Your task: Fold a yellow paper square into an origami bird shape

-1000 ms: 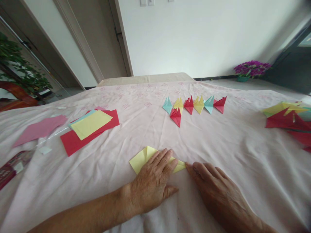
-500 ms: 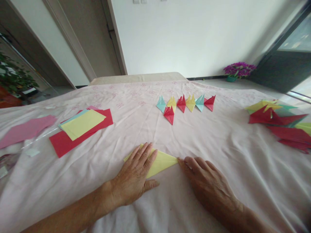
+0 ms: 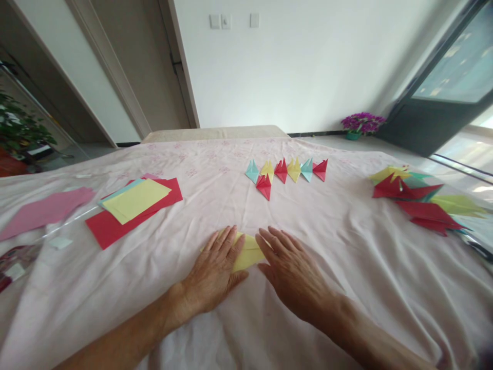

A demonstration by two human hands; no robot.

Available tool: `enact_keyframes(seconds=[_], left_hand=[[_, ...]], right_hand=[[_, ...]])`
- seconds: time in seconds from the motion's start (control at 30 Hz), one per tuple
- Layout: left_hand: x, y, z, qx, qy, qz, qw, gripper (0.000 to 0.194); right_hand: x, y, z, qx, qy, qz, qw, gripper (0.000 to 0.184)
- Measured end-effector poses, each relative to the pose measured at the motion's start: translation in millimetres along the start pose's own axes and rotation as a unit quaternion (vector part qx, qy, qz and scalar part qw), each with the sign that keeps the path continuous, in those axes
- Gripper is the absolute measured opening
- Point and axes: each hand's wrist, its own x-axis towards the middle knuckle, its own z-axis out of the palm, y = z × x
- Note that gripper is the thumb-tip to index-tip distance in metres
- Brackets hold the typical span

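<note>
A folded piece of yellow paper (image 3: 248, 254) lies flat on the cloth in front of me, partly hidden by both hands. My left hand (image 3: 217, 267) rests palm down over its left part, fingers stretched out and the thumb apart. Over the paper's right end lies my right hand (image 3: 290, 264), also flat with its fingers extended. Beyond them stand several small folded paper pieces in a row, among them a red one (image 3: 264, 186) closest to me and a blue one (image 3: 307, 170).
At left lie red paper (image 3: 103, 231), yellow sheets (image 3: 136, 199) and pink paper (image 3: 46, 209). Larger folded red paper (image 3: 423, 213) sits at the right among yellow and green pieces. A wrinkled pale pink tablecloth (image 3: 200, 339) covers the table.
My right hand has gone from a curled pinch at the paper's right tip to lying flat over that end. My left hand stays on the paper. The head view has tilted up slightly.
</note>
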Motion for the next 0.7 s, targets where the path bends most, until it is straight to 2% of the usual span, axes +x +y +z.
enact_keyframes(seconds=[0.17, 0.33, 0.53, 0.7], left_hand=[[-7.8, -1.8, -3.5, 0.011, 0.013, 0.007, 1.000, 0.063], [-15.5, -6.7, -6.8, 0.020, -0.003, 0.005, 1.000, 0.065], [-26.3, -13.5, -0.9, 0.022, 0.020, -0.032, 0.999, 0.067], [-33.9, -10.5, -3.8, 0.004, 0.102, -0.089, 0.991, 0.064]], right_hand=[[-5.9, -6.9, 22.1, 0.026, -0.028, -0.039, 0.998, 0.058], [-19.0, 3.0, 23.6, 0.011, -0.022, -0.034, 0.999, 0.058], [-29.2, 13.9, 21.7, -0.008, -0.047, 0.017, 0.999, 0.057], [-22.3, -0.9, 21.1, -0.010, -0.064, 0.090, 0.994, 0.052]])
